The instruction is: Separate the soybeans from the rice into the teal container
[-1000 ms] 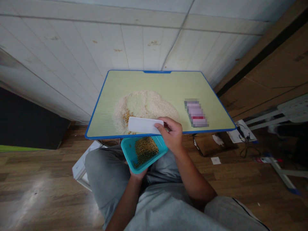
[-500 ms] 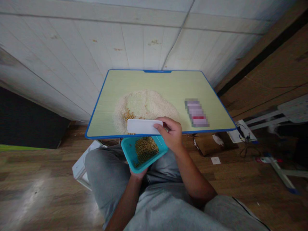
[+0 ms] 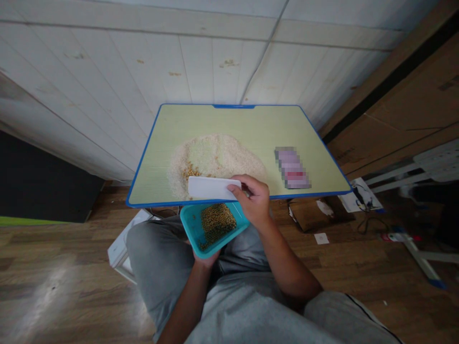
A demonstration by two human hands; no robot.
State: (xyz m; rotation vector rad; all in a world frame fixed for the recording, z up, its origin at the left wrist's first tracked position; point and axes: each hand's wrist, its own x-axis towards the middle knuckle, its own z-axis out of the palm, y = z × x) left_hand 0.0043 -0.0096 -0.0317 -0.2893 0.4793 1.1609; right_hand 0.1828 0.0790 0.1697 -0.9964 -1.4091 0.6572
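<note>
White strip (image 3: 210, 188) pinched in my right hand (image 3: 254, 198), forearm (image 3: 287, 263) slanting up; left hand (image 3: 207, 261) just kinda cups the teal tub (image 3: 191, 222) from underneath.

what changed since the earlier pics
The right hand and the white card in its grip slid slightly left at the table's near edge. Nothing was taken up or let go. The teal container on the left hand and the rice stayed put.
</note>
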